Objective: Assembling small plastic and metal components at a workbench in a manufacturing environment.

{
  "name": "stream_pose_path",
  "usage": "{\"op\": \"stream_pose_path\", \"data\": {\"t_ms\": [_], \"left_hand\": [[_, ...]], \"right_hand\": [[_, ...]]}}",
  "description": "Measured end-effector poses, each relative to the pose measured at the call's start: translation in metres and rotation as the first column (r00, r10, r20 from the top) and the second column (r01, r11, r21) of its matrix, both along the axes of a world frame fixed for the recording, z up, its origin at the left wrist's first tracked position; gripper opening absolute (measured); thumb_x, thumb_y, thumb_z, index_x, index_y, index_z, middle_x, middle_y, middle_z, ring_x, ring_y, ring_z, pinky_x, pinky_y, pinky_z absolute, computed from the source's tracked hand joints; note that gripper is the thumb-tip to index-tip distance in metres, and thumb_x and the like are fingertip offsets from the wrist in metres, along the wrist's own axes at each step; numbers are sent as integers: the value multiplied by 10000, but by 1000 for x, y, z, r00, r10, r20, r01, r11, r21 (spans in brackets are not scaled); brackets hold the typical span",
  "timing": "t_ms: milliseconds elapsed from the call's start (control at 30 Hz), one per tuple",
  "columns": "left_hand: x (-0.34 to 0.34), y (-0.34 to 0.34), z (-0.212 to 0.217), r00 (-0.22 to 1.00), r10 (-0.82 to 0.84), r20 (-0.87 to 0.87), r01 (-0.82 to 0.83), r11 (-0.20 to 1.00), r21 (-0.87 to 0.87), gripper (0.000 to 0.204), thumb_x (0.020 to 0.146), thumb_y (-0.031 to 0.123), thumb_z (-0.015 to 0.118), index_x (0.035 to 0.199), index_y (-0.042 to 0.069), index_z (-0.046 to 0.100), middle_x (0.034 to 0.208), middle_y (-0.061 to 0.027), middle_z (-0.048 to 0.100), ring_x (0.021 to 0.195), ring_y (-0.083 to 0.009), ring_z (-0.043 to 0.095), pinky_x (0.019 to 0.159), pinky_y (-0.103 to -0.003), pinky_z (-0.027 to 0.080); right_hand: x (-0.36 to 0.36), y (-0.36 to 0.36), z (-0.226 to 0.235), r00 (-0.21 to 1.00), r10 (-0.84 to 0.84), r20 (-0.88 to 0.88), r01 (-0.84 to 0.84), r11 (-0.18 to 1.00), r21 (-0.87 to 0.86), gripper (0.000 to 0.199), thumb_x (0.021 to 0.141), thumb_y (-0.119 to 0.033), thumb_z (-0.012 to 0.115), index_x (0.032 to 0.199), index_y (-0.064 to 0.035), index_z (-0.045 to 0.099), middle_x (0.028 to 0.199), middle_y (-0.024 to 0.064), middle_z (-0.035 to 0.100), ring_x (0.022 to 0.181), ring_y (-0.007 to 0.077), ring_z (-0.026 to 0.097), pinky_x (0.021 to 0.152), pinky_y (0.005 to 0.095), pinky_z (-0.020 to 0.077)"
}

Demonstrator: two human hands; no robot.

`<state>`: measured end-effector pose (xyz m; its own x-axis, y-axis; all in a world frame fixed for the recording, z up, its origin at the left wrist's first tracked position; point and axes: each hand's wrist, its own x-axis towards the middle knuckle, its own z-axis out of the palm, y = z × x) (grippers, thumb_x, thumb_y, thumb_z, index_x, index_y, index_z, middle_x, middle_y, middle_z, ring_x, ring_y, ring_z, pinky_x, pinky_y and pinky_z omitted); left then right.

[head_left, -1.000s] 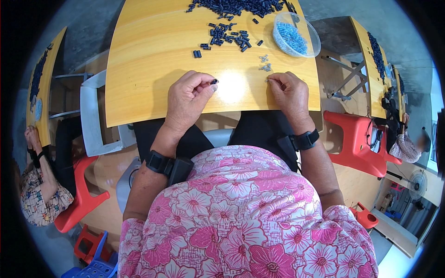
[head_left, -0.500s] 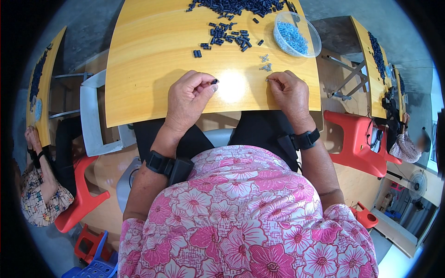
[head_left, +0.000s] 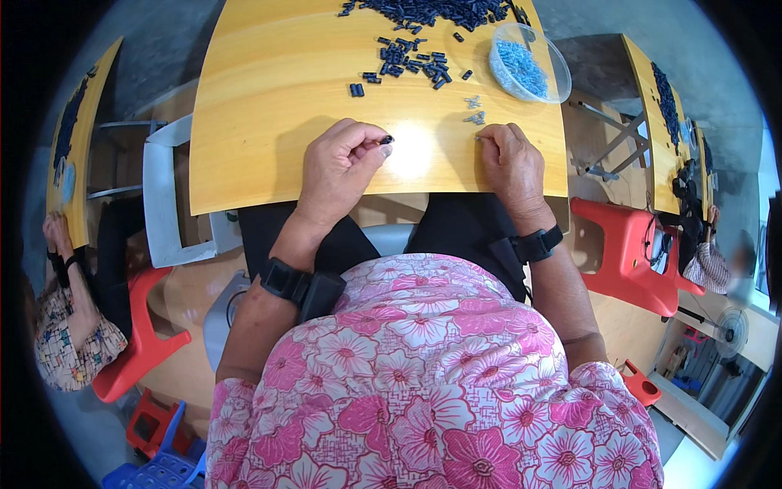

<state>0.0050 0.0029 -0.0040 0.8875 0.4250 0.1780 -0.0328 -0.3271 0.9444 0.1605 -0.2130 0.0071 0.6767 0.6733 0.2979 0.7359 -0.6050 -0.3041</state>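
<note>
My left hand (head_left: 342,167) rests on the yellow wooden table (head_left: 269,122) and pinches a small black part (head_left: 386,139) between thumb and fingers. My right hand (head_left: 509,163) lies on the table near its front edge, fingers curled, fingertips close to a few small grey metal pieces (head_left: 473,110). Whether it holds one of them is hidden. Loose black parts (head_left: 407,61) are scattered ahead of both hands, and a larger heap of black parts (head_left: 432,10) lies at the far edge.
A clear round bowl (head_left: 528,63) with pale blue pieces stands at the far right of the table. Red stools (head_left: 627,253) and grey chairs (head_left: 167,204) flank me. Other people (head_left: 65,326) sit at neighbouring yellow tables on both sides.
</note>
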Motion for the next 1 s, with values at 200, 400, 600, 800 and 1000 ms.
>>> {"op": "stream_pose_path", "data": {"t_ms": [200, 400, 600, 800, 1000], "left_hand": [[1, -2, 0, 1000, 13, -19, -13, 1000, -12, 78, 863, 40, 707, 923, -9, 696, 818, -11, 602, 711, -62, 535, 636, -208, 443], [2, -1, 1, 1000, 4, -11, -5, 1000, -15, 70, 854, 38, 718, 894, -15, 696, 798, -13, 595, 685, -62, 533, 626, -212, 445], [3, -1, 1, 999, 38, 1, -38, 999, 9, 107, 802, 61, 760, 855, -11, 701, 755, -51, 610, 615, -113, 582, 597, -253, 489], [2, -1, 3, 999, 42, -20, -41, 999, 14, 109, 796, 70, 758, 848, -8, 703, 752, -56, 616, 619, -124, 600, 598, -263, 497], [1, -1, 5, 999, 24, -33, -24, 1000, 20, 82, 829, 21, 729, 868, -33, 681, 760, -30, 579, 648, -77, 539, 605, -229, 455]], "right_hand": [[-10, 22, 13, 992, 121, -31, -116, 984, 137, 58, 852, -51, 679, 901, -60, 650, 825, 104, 648, 737, 303, 653, 653, 380, 525], [-31, 62, 22, 943, 303, -140, -252, 921, 296, 83, 853, -66, 653, 934, -82, 652, 851, 119, 632, 768, 333, 648, 664, 405, 528], [-37, 75, 21, 903, 361, -233, -282, 907, 312, 94, 860, -76, 658, 952, -84, 641, 862, 117, 629, 751, 334, 650, 655, 398, 526], [-39, 75, 20, 915, 377, -145, -337, 910, 241, 119, 854, -79, 662, 966, -90, 622, 860, 119, 625, 748, 336, 652, 615, 405, 527], [-38, 72, 24, 899, 438, 0, -437, 896, 79, 154, 847, -88, 631, 996, -78, 590, 840, 112, 561, 718, 313, 636, 582, 418, 518]]}}
